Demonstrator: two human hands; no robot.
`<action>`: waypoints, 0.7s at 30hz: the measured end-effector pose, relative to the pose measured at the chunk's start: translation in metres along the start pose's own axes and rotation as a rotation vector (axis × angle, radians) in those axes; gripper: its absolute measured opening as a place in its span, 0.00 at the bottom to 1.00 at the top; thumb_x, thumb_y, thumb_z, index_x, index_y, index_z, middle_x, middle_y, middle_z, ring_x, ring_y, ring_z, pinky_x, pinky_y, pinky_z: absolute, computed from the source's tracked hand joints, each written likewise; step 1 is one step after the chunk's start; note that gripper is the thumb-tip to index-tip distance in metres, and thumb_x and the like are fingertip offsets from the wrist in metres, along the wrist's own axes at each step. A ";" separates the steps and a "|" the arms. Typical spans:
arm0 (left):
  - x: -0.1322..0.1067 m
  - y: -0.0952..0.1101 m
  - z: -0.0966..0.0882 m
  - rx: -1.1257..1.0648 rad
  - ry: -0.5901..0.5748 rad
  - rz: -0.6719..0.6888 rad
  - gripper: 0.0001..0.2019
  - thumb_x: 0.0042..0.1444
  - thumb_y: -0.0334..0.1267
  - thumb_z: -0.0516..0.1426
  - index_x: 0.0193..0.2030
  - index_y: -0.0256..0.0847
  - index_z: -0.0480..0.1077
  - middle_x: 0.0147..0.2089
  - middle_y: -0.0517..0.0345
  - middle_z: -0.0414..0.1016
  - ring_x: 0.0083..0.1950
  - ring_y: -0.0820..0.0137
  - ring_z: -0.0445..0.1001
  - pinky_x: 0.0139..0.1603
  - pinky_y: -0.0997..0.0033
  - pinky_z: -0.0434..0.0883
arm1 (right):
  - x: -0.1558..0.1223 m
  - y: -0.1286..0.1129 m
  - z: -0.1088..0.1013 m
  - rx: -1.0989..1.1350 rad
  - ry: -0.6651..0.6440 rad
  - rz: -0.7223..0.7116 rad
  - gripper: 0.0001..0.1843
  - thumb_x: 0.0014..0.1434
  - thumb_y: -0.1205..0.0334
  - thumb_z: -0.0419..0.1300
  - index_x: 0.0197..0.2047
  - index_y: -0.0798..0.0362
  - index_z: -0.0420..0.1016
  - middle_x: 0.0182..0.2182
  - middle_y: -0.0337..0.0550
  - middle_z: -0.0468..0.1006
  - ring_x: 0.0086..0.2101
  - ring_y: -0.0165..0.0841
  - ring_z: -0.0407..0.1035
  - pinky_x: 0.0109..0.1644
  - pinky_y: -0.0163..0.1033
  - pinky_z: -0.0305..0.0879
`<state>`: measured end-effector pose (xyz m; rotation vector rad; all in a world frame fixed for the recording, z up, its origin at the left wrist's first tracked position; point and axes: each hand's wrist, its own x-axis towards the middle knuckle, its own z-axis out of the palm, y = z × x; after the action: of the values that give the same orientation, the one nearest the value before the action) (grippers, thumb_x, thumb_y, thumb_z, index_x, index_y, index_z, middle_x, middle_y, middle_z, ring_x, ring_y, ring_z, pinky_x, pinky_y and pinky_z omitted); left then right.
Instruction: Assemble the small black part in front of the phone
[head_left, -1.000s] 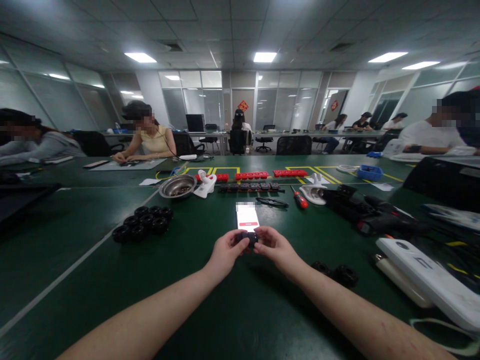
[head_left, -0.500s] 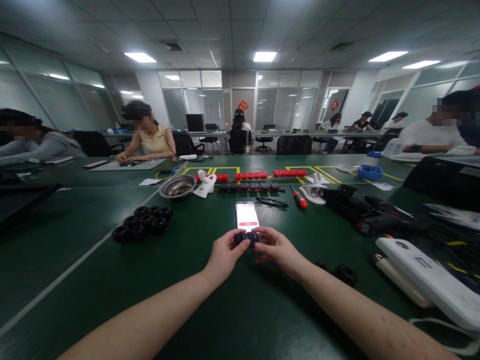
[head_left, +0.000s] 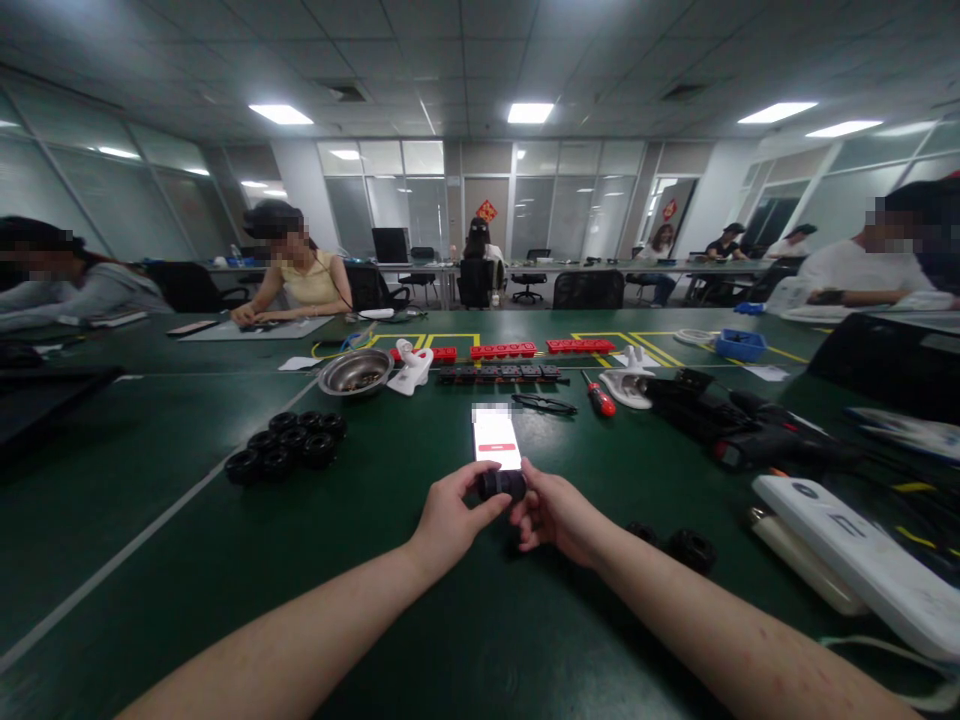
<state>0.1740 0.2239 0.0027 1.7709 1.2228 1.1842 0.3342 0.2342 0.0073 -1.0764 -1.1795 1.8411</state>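
Just in front of the lit phone (head_left: 497, 438), my left hand (head_left: 455, 508) pinches a black wheel-like cylinder (head_left: 502, 486) between thumb and fingers. At the cylinder's right end is my right hand (head_left: 556, 512), its fingertips closed against it and its other fingers curled below. How far those fingers wrap round is partly hidden. To the left lies a group of black toy wheels (head_left: 289, 445). Several more dark wheels (head_left: 690, 550) sit beside my right forearm, partly covered by it.
Behind the phone are a dark segmented strip (head_left: 502, 374), red trays (head_left: 502, 350), black glasses (head_left: 544, 404) and a red screwdriver (head_left: 600, 396). A metal bowl (head_left: 355, 372) with small parts stands left; a white device (head_left: 855, 550) lies right. Other people sit around.
The black cylinder and both hands have shifted slightly toward me and to the right. My right hand has turned, with its fingers now curled lower beside the cylinder.
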 end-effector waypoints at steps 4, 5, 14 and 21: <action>0.002 -0.001 -0.001 -0.028 -0.021 -0.036 0.15 0.46 0.40 0.57 0.43 0.41 0.68 0.39 0.54 0.73 0.42 0.63 0.70 0.44 0.62 0.66 | 0.004 0.004 -0.001 -0.075 0.052 -0.164 0.17 0.46 0.50 0.60 0.33 0.53 0.63 0.20 0.34 0.66 0.19 0.25 0.62 0.22 0.33 0.64; 0.003 -0.002 0.000 -0.095 -0.024 -0.065 0.15 0.47 0.40 0.57 0.42 0.40 0.68 0.39 0.53 0.73 0.41 0.63 0.70 0.43 0.62 0.67 | 0.004 0.005 -0.001 -0.101 0.056 -0.220 0.17 0.43 0.53 0.62 0.34 0.53 0.64 0.23 0.34 0.66 0.22 0.26 0.63 0.24 0.34 0.65; 0.005 0.001 0.002 -0.325 -0.007 -0.147 0.13 0.46 0.34 0.57 0.41 0.35 0.66 0.39 0.52 0.73 0.41 0.65 0.72 0.44 0.62 0.68 | 0.001 0.001 0.002 -0.041 0.122 -0.237 0.18 0.51 0.47 0.54 0.37 0.53 0.63 0.27 0.38 0.67 0.23 0.27 0.66 0.26 0.37 0.67; 0.009 -0.005 0.002 -0.348 -0.072 -0.159 0.13 0.44 0.34 0.58 0.40 0.36 0.67 0.37 0.52 0.74 0.39 0.65 0.73 0.41 0.64 0.69 | 0.004 0.005 -0.001 -0.110 0.072 -0.245 0.17 0.44 0.53 0.62 0.32 0.54 0.63 0.23 0.35 0.67 0.20 0.25 0.63 0.21 0.31 0.64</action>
<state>0.1754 0.2337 0.0000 1.4204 1.0236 1.1502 0.3329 0.2363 0.0011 -0.9999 -1.3201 1.5534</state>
